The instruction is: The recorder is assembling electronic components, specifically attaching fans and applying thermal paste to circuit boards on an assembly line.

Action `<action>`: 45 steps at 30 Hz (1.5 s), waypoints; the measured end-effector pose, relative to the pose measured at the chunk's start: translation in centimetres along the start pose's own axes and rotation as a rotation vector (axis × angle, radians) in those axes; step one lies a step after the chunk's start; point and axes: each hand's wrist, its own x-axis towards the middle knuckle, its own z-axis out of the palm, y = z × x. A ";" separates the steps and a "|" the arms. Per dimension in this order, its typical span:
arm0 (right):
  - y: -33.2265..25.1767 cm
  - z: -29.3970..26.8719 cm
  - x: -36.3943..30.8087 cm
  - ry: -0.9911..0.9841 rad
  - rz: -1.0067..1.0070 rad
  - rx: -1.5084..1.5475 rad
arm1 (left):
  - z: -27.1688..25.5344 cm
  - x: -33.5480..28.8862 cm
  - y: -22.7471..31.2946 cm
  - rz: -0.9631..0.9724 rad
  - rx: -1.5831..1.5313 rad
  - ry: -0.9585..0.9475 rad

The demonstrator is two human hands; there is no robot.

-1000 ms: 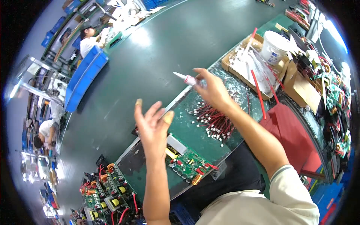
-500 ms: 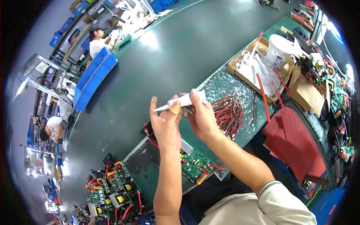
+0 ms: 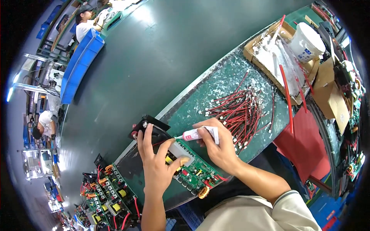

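Observation:
A white glue tube with a pointed nozzle lies in my right hand, the fingers closed around its body. Its nozzle tip is at the upper end of a green circuit board, close to my left index fingertip. My left hand is spread over the board, thumb and index finger at a pale grey block on it. The longer left fingers reach to a black end plate with terminals. Whether the nozzle touches the board I cannot tell.
Many red and black wires with white connectors lie right of my hands. Beyond them stands a cardboard tray beside a white bucket. More circuit boards sit lower left. Two people work at the far left near a blue bin.
Both hands have come down from above the bench to the circuit board. My left hand has left the tube and spread over the board; the right now holds it alone, nozzle at the board.

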 end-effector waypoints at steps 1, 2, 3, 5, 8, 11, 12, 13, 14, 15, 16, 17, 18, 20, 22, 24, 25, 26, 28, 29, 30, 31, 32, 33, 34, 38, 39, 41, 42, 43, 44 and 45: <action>0.4 -0.1 0.0 0.003 -0.020 -0.024 | 0.2 0.1 0.0 0.003 -0.015 -0.002; 0.7 -0.3 0.0 0.007 -0.040 -0.049 | 0.6 0.1 -0.1 0.001 -0.019 -0.012; 0.8 -0.2 0.0 0.007 -0.032 -0.045 | 0.7 -0.1 -0.3 0.002 -0.045 0.041; 0.7 -0.1 -0.1 -0.024 0.005 -0.004 | 0.9 -0.3 -0.5 0.000 -0.071 0.087; 0.7 0.1 -0.1 -0.028 -0.061 -0.029 | 1.1 -0.3 -0.7 -0.007 -0.060 0.120; 1.0 0.3 0.2 -0.024 -0.078 -0.042 | 1.4 -0.4 -1.1 -0.005 -0.041 0.115; 0.8 0.3 0.3 -0.019 -0.092 -0.062 | 1.3 -0.4 -1.0 -0.007 -0.042 0.111; 0.8 0.3 0.3 -0.017 -0.088 -0.063 | 1.3 -0.4 -1.1 -0.006 -0.044 0.107; 0.7 0.3 0.4 -0.020 -0.095 -0.064 | 1.4 -0.5 -1.1 -0.013 -0.045 0.113; 0.7 0.3 0.4 -0.023 -0.102 -0.066 | 1.4 -0.5 -1.1 -0.018 -0.047 0.118; 0.7 0.2 0.4 -0.021 -0.098 -0.069 | 1.3 -0.4 -1.0 -0.018 -0.051 0.115; 0.6 0.2 0.3 -0.023 -0.095 -0.070 | 1.2 -0.4 -1.0 -0.017 -0.049 0.108; 0.6 0.2 0.4 -0.027 -0.094 -0.068 | 1.2 -0.3 -1.0 -0.016 -0.044 0.102; 0.7 0.3 0.4 -0.028 -0.091 -0.063 | 1.3 -0.3 -1.1 -0.008 -0.039 0.103; 0.7 0.2 0.5 -0.027 -0.091 -0.061 | 1.3 -0.3 -1.2 0.002 -0.035 0.107; 0.6 0.2 0.5 -0.025 -0.085 -0.077 | 1.2 -0.2 -1.1 0.000 -0.030 0.100; 0.7 0.2 0.5 -0.025 -0.084 -0.078 | 1.2 -0.2 -1.1 0.000 -0.031 0.100; 0.8 0.2 0.5 -0.023 -0.092 -0.079 | 1.3 -0.2 -1.1 0.004 -0.029 0.102; 0.8 0.2 0.4 -0.019 -0.098 -0.082 | 1.3 -0.2 -1.1 0.010 -0.029 0.103; 0.8 0.2 0.4 -0.017 -0.095 -0.079 | 1.2 -0.2 -1.1 0.002 -0.033 0.099; 0.9 0.3 0.4 -0.016 -0.091 -0.077 | 1.2 -0.2 -1.0 -0.007 -0.035 0.095; 0.8 0.3 0.4 -0.016 -0.091 -0.077 | 1.3 -0.2 -1.1 -0.006 -0.036 0.094; 0.8 0.3 0.4 -0.014 -0.091 -0.076 | 1.3 -0.3 -1.2 -0.006 -0.032 0.096; 0.7 0.3 0.4 -0.014 -0.091 -0.073 | 1.3 -0.3 -1.2 -0.007 -0.027 0.098; 0.8 0.3 0.4 -0.014 -0.091 -0.073 | 1.3 -0.3 -1.2 -0.007 -0.027 0.098; 0.8 0.3 0.3 -0.011 -0.080 -0.061 | 1.3 -0.3 -1.2 0.000 -0.027 0.097; 0.7 0.3 0.4 -0.012 -0.087 -0.065 | 1.3 -0.3 -1.3 0.004 -0.027 0.099; 0.8 0.2 0.4 -0.012 -0.081 -0.061 | 1.3 -0.3 -1.2 0.003 -0.026 0.095; 0.9 0.2 0.4 -0.014 -0.076 -0.058 | 1.2 -0.2 -1.1 0.001 -0.025 0.092; 0.8 0.2 0.4 -0.014 -0.076 -0.057 | 1.2 -0.2 -1.1 0.001 -0.024 0.091; 0.7 0.1 0.4 -0.013 -0.086 -0.064 | 1.3 -0.2 -1.1 0.002 -0.022 0.091; 0.7 0.0 0.5 -0.011 -0.097 -0.073 | 1.3 -0.2 -1.1 0.004 -0.021 0.092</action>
